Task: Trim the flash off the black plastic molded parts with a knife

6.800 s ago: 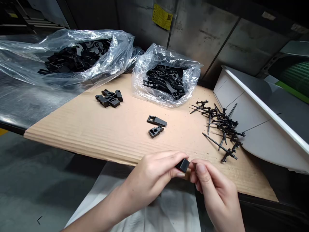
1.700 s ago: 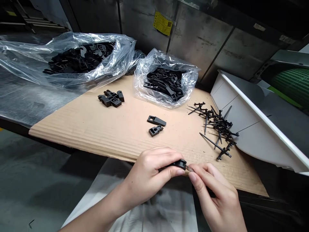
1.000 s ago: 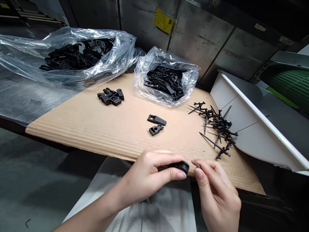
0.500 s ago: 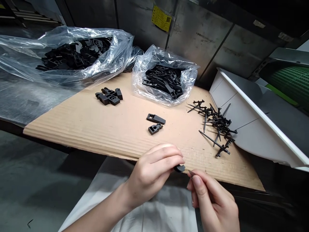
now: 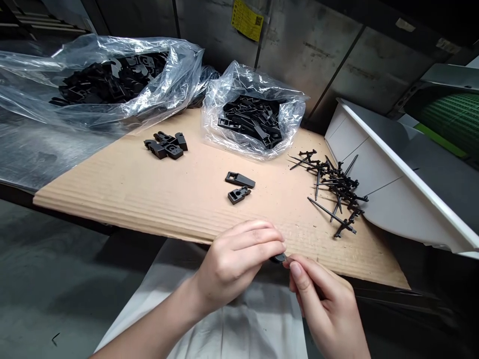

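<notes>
My left hand (image 5: 235, 262) pinches a small black plastic part (image 5: 279, 258) at the cardboard's front edge, and its fingers hide most of it. My right hand (image 5: 320, 294) holds a thin dark pin between thumb and forefinger, mostly hidden, right against that part. Beyond them on the corrugated cardboard sheet (image 5: 123, 199) lie a slotted black plastic piece (image 5: 240, 179), a black clip piece (image 5: 238, 195) and a small heap of similar parts (image 5: 164, 148). A loose pile of long black headed pins (image 5: 333, 187) lies to the right.
Two clear plastic bags of black parts (image 5: 250, 114) (image 5: 112, 75) stand at the back, against a scuffed metal wall with a yellow label (image 5: 247, 20). A white angled panel (image 5: 377, 169) rises at the right. A white cloth (image 5: 258, 324) hangs below the front edge.
My right hand has moved left, bringing the pin from a small gap back against the black part. My left hand has turned, covering more of the part. The whole view has shifted slightly.
</notes>
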`<state>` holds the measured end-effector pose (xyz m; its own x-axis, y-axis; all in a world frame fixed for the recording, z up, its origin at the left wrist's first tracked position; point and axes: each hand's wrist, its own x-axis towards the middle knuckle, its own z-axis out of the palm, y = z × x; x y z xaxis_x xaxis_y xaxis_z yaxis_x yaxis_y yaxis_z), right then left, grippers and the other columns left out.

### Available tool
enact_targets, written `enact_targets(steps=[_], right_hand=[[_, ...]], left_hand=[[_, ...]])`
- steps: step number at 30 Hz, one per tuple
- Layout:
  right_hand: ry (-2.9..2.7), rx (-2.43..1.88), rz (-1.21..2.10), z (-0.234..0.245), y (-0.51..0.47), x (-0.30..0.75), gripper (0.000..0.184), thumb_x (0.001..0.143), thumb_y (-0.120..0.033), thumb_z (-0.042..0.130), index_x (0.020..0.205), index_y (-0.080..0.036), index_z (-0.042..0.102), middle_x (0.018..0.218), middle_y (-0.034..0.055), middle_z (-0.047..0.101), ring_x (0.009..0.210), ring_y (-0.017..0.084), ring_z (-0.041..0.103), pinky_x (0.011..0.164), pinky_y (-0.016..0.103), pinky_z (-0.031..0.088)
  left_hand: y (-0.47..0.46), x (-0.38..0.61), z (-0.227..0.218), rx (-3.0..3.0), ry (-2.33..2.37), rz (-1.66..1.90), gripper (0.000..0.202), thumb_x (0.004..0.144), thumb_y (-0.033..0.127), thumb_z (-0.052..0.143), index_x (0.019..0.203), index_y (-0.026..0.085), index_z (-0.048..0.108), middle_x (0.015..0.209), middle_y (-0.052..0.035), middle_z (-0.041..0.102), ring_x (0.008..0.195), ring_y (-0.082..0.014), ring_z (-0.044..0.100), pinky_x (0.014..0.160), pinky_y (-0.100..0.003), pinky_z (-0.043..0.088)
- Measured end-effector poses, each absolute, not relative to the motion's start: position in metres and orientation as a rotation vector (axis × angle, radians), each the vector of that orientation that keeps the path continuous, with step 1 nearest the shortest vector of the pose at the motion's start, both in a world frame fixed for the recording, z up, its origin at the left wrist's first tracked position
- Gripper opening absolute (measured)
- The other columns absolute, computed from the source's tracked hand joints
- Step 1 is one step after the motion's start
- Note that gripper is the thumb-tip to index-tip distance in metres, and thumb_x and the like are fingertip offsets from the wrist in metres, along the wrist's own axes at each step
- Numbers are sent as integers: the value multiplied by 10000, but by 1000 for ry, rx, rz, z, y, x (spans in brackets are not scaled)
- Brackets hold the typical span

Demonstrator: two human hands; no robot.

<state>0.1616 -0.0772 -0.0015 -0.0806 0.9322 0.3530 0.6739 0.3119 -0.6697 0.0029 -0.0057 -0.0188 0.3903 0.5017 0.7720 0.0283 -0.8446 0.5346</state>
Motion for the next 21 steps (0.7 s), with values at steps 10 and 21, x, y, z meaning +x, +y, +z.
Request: enact_targets(steps=[10,21], right_hand=[[-1825,-1377,1472,20,-61,175,295,864,-340,468,674,-165,610,527,-34,489,446,59,408,433,169,327],[-1507,-1356,892,0,-85,167,99,785,-221,576,823,-244,665,676,-12,580,522,81,498,470,171,405]], left_hand=[[-4,3,-21,2215,413,1425,202,792,-16,514,923,57,649,916,-142,693,912,-183,635,924,-324,470],[-8,0,-14,2149,550,1278,202,832,118,538,1018,131,617,934,-82,702,876,-164,646,835,-245,485]])
